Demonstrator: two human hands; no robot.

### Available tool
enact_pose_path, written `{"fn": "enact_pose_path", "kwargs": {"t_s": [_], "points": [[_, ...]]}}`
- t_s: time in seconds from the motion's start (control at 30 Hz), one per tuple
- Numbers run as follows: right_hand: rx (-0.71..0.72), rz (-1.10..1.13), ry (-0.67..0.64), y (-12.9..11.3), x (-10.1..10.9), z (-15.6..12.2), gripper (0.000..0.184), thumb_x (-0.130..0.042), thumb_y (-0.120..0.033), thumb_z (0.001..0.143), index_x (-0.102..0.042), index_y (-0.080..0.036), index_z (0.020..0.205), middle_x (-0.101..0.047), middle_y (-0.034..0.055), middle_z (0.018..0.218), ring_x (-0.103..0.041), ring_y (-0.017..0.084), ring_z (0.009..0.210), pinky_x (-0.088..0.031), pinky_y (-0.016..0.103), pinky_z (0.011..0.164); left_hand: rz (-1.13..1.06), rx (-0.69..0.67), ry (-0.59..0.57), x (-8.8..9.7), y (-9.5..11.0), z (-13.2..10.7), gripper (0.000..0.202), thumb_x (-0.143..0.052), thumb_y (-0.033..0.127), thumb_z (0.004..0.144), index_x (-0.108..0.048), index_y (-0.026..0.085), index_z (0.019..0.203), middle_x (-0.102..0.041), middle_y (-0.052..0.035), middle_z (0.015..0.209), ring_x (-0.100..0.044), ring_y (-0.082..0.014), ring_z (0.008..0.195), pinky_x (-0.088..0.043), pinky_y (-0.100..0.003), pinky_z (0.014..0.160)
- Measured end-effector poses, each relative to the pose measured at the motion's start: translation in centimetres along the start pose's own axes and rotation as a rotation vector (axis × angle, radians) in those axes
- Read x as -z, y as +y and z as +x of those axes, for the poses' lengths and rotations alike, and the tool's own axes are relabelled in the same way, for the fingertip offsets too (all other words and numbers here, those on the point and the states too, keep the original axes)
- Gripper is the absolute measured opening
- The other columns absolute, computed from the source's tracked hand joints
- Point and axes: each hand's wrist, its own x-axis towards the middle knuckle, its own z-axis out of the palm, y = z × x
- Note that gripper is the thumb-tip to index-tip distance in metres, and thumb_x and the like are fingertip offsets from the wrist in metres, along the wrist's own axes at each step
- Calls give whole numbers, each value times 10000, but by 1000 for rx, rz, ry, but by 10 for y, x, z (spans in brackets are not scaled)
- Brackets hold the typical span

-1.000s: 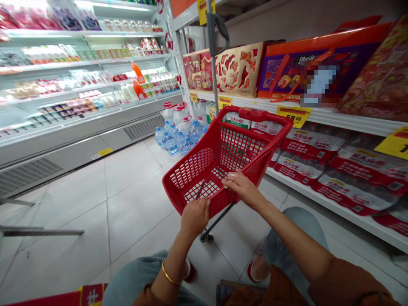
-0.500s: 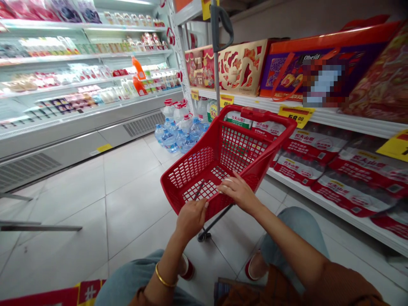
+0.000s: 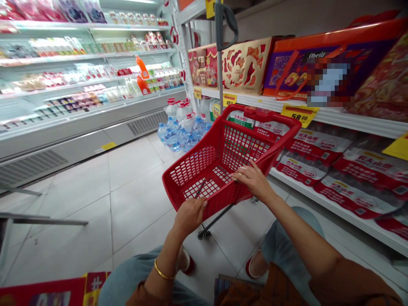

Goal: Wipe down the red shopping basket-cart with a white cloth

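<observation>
In front of me stands a red plastic shopping cart [image 3: 215,206] with a lattice basket. Nothing lies in the part of the basket that I can see. My left hand [image 3: 191,216] is closed around the near rim, close to the left corner, with its thumb over the edge. Farther right on the same rim rests my right hand [image 3: 253,179], its fingers reaching over the edge into the basket and bent around it. A gold bracelet [image 3: 163,270] sits on my left wrist.
A chilled display case [image 3: 134,108] runs along the left. Blue-tinted water bottles [image 3: 181,138] stand on the floor behind the cart. Shelves on the right hold gift boxes [image 3: 247,66] and wrapped bottle packs [image 3: 299,170]. Metal legs [image 3: 51,221] jut in at left.
My right hand has slid to the right along the cart's rim, farther from my left hand. The left hand keeps its hold. The whole view has shifted slightly.
</observation>
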Motion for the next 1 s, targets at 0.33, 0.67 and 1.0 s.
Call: {"fn": "enact_pose_path", "kwargs": {"t_s": [0.33, 0.67, 1.0], "points": [[-16, -66, 26, -12, -3, 2, 296, -458, -177, 966, -633, -294, 1174, -672, 39, 1104, -545, 196, 1045, -311, 418, 1041, 146, 85, 43, 9, 23, 13, 375, -385, 391, 970, -632, 173, 790, -673, -77, 688, -638, -218, 694, -493, -412, 808], [-53, -63, 19, -29, 1, 3, 278, -503, -183, 951, -639, -291, 1168, -678, 35, 1111, -548, 202, 1053, -327, 414, 1035, 59, 115, 160, -27, 66, 51, 365, -332, 214, 975, -518, 115, 1273, -649, -157, 1239, -617, -253, 1083, -483, -435, 921], [-40, -42, 96, -53, -5, 3, 284, -434, -201, 972, -625, -212, 1182, -660, 90, 1120, -536, 219, 1095, -400, 452, 1064, 154, 288, 73, -33, 72, 62, 340, -332, 221, 978, -615, 127, 1141, -735, -124, 927, -693, -209, 756, -484, -297, 664]]}}
